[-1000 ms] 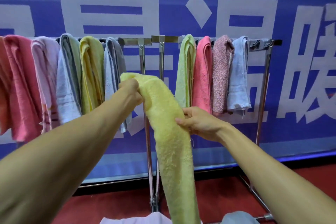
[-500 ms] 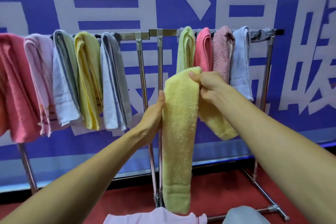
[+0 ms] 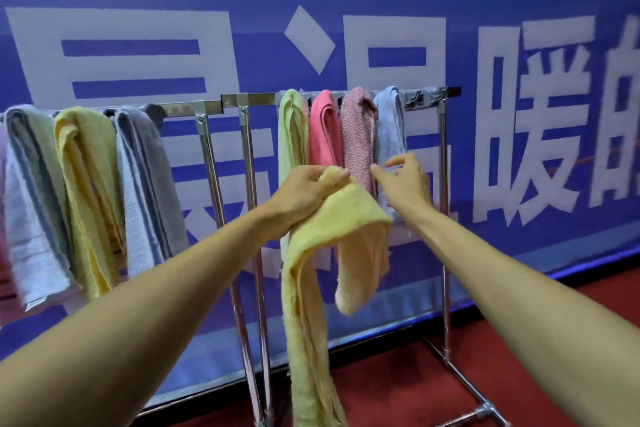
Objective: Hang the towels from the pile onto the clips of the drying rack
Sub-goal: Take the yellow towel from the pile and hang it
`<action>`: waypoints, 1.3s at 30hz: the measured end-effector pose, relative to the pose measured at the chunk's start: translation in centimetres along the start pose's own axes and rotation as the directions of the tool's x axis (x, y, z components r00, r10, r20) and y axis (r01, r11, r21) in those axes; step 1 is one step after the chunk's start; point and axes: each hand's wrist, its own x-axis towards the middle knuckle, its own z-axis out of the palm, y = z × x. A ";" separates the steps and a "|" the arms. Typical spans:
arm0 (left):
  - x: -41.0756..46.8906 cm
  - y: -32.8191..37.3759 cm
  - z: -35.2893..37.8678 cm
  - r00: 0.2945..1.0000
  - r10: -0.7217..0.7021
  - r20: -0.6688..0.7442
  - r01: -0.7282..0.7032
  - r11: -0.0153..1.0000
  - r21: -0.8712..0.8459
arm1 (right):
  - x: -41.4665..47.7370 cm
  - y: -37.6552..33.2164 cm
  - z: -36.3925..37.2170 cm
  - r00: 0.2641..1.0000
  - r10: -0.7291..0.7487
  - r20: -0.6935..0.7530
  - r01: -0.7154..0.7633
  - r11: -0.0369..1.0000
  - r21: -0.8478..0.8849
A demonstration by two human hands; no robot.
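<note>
My left hand [image 3: 306,189] grips the folded top of a pale yellow towel [image 3: 322,253], which droops in two lengths in front of the right drying rack [image 3: 443,184]. My right hand [image 3: 403,180] is free, fingers spread, just right of the towel and in front of a light blue towel [image 3: 389,128]. That rack's bar also carries a green towel [image 3: 291,128], a pink one [image 3: 323,132] and a mottled pink one [image 3: 356,135]. Grey clips [image 3: 420,99] show bare at the bar's right end. The pile is out of view.
The left rack [image 3: 207,149] holds a grey-green, a yellow [image 3: 86,191] and a grey-blue towel. Steel uprights stand between the racks. A blue banner with white characters runs behind. Red floor lies below, with the rack's foot [image 3: 481,406] at the lower right.
The towel passed from my right hand to my left, which now holds its top fold. My right hand let go and moved right. The view shifted right and closer.
</note>
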 end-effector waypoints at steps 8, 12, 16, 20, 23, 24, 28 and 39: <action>3.8 3.3 0.7 0.988 -0.050 0.144 0.028 0.989 0.148 | 1.2 0.5 -0.5 0.616 0.012 0.788 -0.582 0.680 0.445; 5.5 2.8 1.5 0.977 -0.104 0.187 0.096 0.994 0.050 | 2.6 1.3 -3.7 0.553 -0.070 0.830 -0.617 0.636 0.464; 7.6 1.2 3.4 0.910 -0.194 0.366 0.273 0.946 -0.177 | 5.2 2.7 -6.5 0.649 -0.133 0.749 -0.518 0.644 0.563; 10.7 -0.9 6.1 0.883 -0.141 0.448 0.331 0.864 -0.380 | 9.6 4.5 -7.1 0.836 -0.072 0.543 -0.406 0.585 0.702; 13.2 -2.4 8.1 0.897 -0.114 0.426 0.297 0.871 -0.392 | 12.3 6.1 -7.4 0.872 -0.055 0.486 -0.431 0.386 0.816; 14.1 -2.8 8.9 0.897 -0.110 0.429 0.287 0.882 -0.373 | 12.9 6.7 -7.5 0.889 -0.042 0.457 -0.409 0.378 0.831; 18.4 -2.9 12.7 0.931 -0.058 0.360 0.194 0.915 -0.353 | 16.3 9.7 -7.9 0.927 0.020 0.376 -0.346 0.439 0.830; 31.3 -0.5 17.2 0.992 0.034 -0.125 -0.095 0.850 -0.518 | 27.4 11.5 -4.6 0.933 0.027 0.359 -0.337 0.417 0.844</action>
